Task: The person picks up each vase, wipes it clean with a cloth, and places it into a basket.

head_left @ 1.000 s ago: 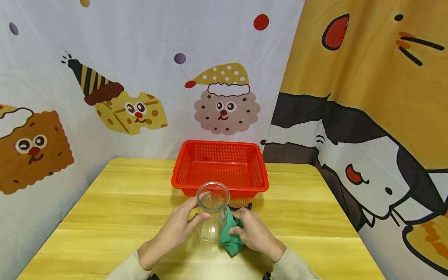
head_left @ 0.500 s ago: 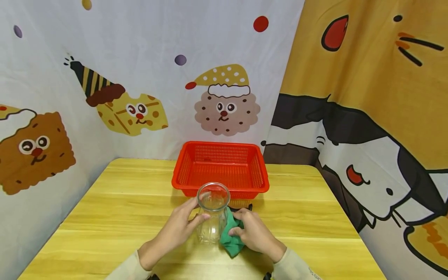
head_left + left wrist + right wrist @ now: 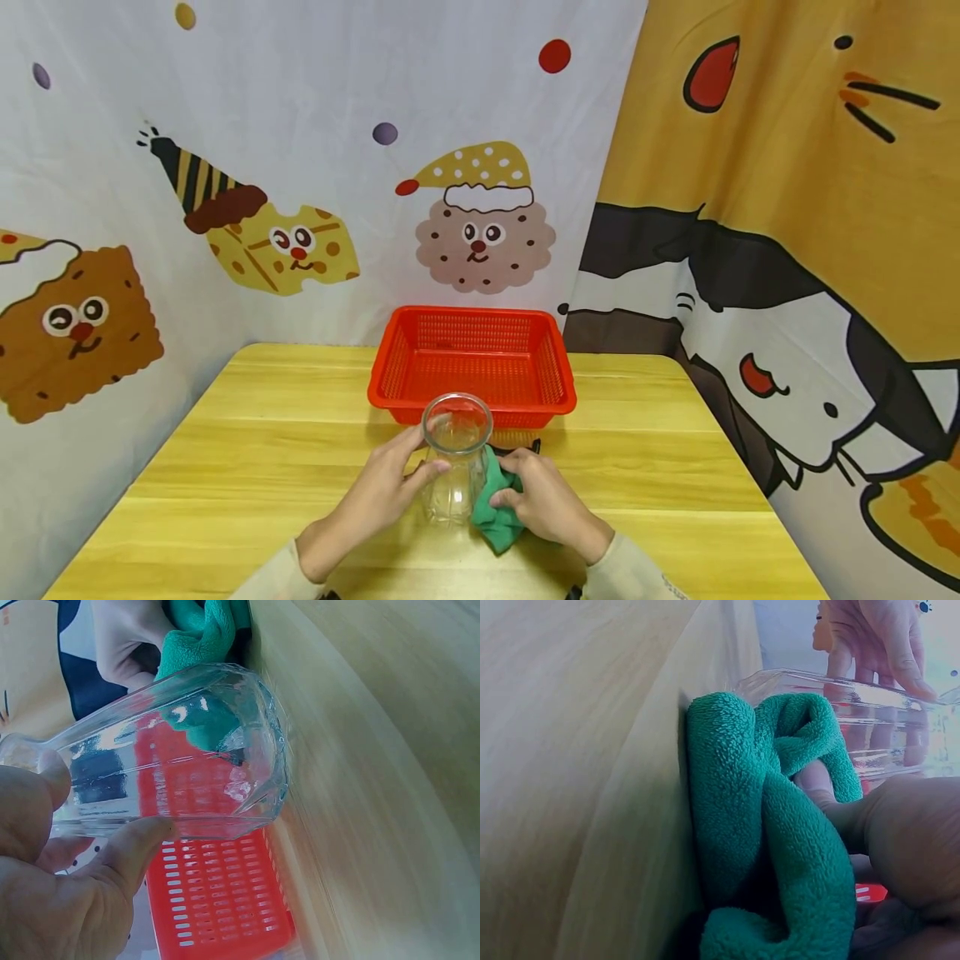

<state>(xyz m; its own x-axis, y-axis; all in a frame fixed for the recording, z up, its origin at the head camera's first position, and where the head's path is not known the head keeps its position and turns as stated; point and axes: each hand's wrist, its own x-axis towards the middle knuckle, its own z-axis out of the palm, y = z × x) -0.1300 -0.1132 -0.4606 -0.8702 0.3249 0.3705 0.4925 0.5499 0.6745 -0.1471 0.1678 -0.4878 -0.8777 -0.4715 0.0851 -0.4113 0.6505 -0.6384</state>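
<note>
A clear glass jar [image 3: 452,498] with a round, wide mouth and faceted sides stands upright on the table in front of the basket. My left hand [image 3: 384,483] holds it from the left, thumb on the near side and fingers round the far side. On the jar's right, my right hand [image 3: 546,498] grips a bunched green towelling cloth [image 3: 495,521]. In the right wrist view, folds of the cloth [image 3: 727,787] lie on the tabletop, right beside the glass. Through the jar [image 3: 180,761] in the left wrist view, the cloth and red basket show.
A red plastic basket [image 3: 380,392] with slotted walls stands at the table's back, just beyond the jar. Between basket and right hand lies a thin black item [image 3: 536,445], mostly hidden. The yellow wood-grain table [image 3: 285,433] meets printed curtains [image 3: 300,125] behind and to the right.
The head view has tilted slightly, so the scene sits a little lower in it. Both hands, the jar and the cloth keep their places.
</note>
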